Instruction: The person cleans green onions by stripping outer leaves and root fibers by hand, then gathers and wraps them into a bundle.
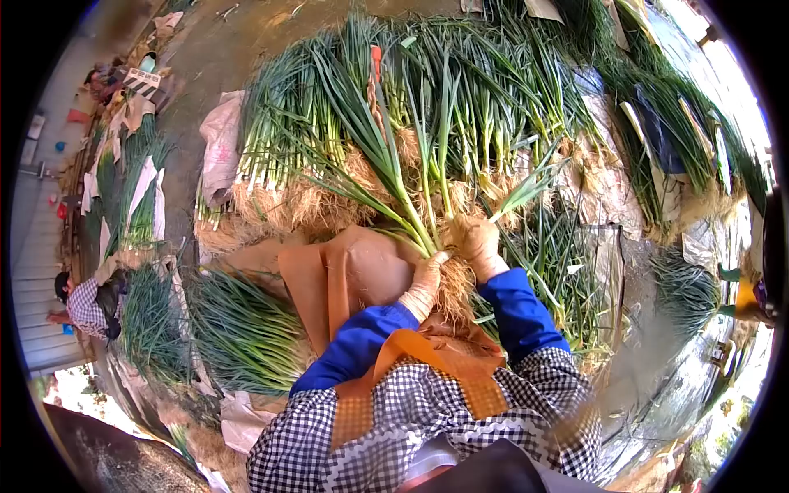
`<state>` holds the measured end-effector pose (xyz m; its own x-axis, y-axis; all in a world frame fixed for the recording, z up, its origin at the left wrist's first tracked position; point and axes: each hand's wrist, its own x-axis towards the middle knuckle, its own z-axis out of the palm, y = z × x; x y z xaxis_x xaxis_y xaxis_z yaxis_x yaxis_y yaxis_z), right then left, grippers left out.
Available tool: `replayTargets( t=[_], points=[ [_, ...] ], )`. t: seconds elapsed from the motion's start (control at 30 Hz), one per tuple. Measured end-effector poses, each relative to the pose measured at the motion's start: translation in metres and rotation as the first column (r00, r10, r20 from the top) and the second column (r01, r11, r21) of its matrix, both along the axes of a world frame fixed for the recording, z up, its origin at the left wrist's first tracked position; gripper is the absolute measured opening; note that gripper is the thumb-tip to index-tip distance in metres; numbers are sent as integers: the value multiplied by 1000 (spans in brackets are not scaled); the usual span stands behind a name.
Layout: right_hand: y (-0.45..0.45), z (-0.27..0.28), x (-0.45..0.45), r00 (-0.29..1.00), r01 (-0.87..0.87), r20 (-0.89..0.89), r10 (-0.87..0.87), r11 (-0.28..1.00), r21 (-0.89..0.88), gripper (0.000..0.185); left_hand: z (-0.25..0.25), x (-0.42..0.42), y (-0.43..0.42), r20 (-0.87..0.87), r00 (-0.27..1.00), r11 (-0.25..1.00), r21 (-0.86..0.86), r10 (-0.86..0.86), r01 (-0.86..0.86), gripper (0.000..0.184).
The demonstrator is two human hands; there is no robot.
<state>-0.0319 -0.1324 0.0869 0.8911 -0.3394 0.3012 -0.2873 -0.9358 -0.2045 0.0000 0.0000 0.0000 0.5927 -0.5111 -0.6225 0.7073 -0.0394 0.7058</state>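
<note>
My left hand (426, 281) is closed round the lower stalks of a few green onions (417, 215), just above their bushy tan roots (454, 294). Right beside it, my right hand (475, 237) is closed too, with a green onion leaf (526, 189) sticking out of it to the upper right. Its fingertips are partly hidden. Beyond my hands lies a wide row of green onions (329, 107), roots toward me and leaves away. A thin brown stick-like thing with a red end (376, 59) lies among the leaves.
An orange-brown apron (362, 263) covers my lap. More green onions lie at the left (238, 329) and the right (567, 263). A pale sack (222, 144) lies beside the row. Another person in a checked top (86, 306) is at far left.
</note>
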Motion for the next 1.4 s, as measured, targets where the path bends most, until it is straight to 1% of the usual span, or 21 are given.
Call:
replayTargets(
  t=[0.07, 0.1, 0.13, 0.17, 0.2, 0.23, 0.33, 0.4, 0.53, 0.63, 0.67, 0.7, 0.77, 0.8, 0.83, 0.9, 0.97, 1.0, 1.17, 1.33, 1.4],
  points=[
    [11, -15, -11, 999, -5, 47, 2, 999, 52, 13, 6, 3, -2, -281, 956, 967, -206, 90, -152, 30],
    [15, 5, -58, 979, -200, -74, 187, 948, -248, 12, 8, -33, -9, -239, 970, 974, -208, 40, -91, 26],
    [27, 44, -66, 927, -376, -68, 370, 913, -161, 14, -9, -25, -1, -125, 992, 965, -261, 1, -34, 26],
    [30, 50, -86, 897, -428, 6, 442, 863, 269, 12, -24, -17, 10, -6, 999, 952, -303, -36, 32, 26],
    [27, 52, -97, 877, -439, 129, 464, 662, 607, 11, -9, -2, 11, -326, 945, 950, -291, 8, -109, 25],
    [11, 31, -124, 854, -373, -37, 520, 660, 652, 18, 9, -4, 8, -404, 915, 943, -302, 3, -136, 23],
    [-29, -30, -141, 831, 12, -520, 200, 927, 375, 23, 61, -9, -1, -489, 872, 944, -279, 18, -175, 17],
    [-11, 6, -83, 919, 266, -386, -78, 846, 461, 30, 45, -11, 6, -375, 927, 958, -264, 4, -111, 17],
    [17, -6, -46, 994, 53, 84, -69, 983, 178, 23, 25, -5, 5, -167, 983, 967, -225, 80, -117, 17],
    [25, 26, -52, 984, -173, 21, 175, 937, 304, 22, 38, -7, 0, -142, 977, 945, -261, 162, -195, 17],
    [35, 57, -57, 911, -359, 315, 266, 887, 289, 26, 39, -5, -1, -133, 985, 978, -162, 109, -130, 16],
    [39, 62, -77, 861, -499, 222, 457, 844, 198, 16, 39, -6, 2, -133, 990, 997, -54, 55, -62, 15],
    [35, 59, -117, 869, -183, -29, 494, 375, 909, 23, 36, -5, 2, -222, 975, 986, -159, 16, -53, 21],
    [17, 55, -111, 683, 0, -349, 641, 478, 878, 29, 20, -4, 3, -228, 974, 984, -176, -4, -37, 19],
    [5, 44, -119, 709, 97, -415, 570, 505, 858, 31, 21, 1, 1, -233, 972, 980, -197, -23, -24, 18],
    [-9, 23, -122, 917, 340, -352, 189, 94, 936, 40, 33, -8, 0, -191, 982, 987, -156, -1, -29, 19],
    [-14, 0, -94, 944, 248, -301, -133, -314, 917, 51, 47, -12, 0, -171, 985, 982, -187, -32, 0, 19],
    [-13, -16, -79, 938, 159, -247, -242, -331, 930, 46, 56, -13, 4, -127, 986, 974, -214, -106, 77, 16],
    [6, 25, -19, 924, -97, 77, -375, -34, 995, 33, 74, -10, 17, 190, 959, 888, -374, -210, 269, 51],
    [18, 37, 4, 903, -313, 429, 21, 716, 624, 36, 110, 10, 34, -268, 924, 896, -421, -275, 144, 39],
    [3, 39, 1, 982, -88, -87, 170, 806, 585, 42, 106, 10, 35, -478, 847, 916, -401, -234, 27, 34]
  ],
)
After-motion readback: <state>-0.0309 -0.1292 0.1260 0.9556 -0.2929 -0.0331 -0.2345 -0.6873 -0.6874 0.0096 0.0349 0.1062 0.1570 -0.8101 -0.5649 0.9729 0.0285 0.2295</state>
